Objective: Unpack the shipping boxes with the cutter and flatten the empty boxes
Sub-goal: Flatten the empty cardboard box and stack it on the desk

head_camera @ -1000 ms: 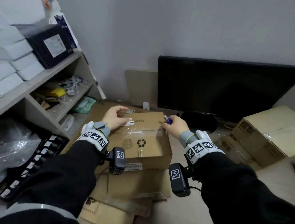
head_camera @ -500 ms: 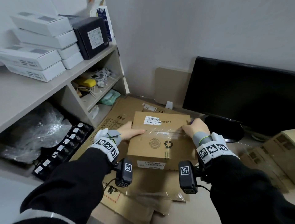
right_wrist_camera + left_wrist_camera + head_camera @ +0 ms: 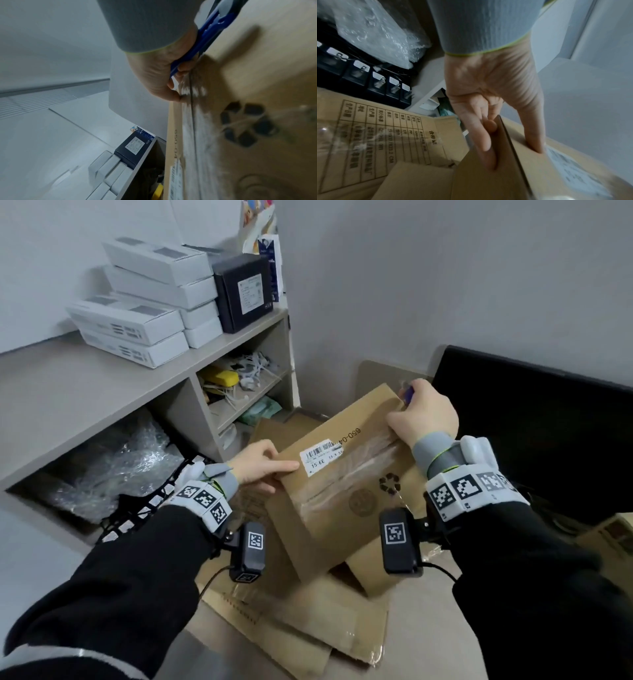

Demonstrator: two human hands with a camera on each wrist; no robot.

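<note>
Your left hand (image 3: 255, 465) grips the left edge of the shipping box (image 3: 346, 484): in the left wrist view the thumb lies on the top face and the fingers (image 3: 485, 136) curl under the edge. Your right hand (image 3: 423, 414) holds the box's far right corner, upper right of centre in the head view, with the blue cutter (image 3: 193, 44) clamped in the palm. Whether the blade is extended cannot be told.

Compared with 0.5 s ago, the box no longer sits level on the flattened cardboard (image 3: 291, 621) at the bottom of the frame. Its right end is now raised, so the top face tilts down toward the lower left. 1 s ago the cutter was at the right end of the tape seam (image 3: 346, 470); it is now off the seam, and both hands are occupied with carrying.

Treat this as a reposition, not a cut. The clear tape looks intact along the centre line, so the box is probably still sealed. Set it down steady before you cut.

The shelf unit (image 3: 219, 354) stands at the upper left, and the dark monitor (image 3: 534, 419) at the right.
</note>
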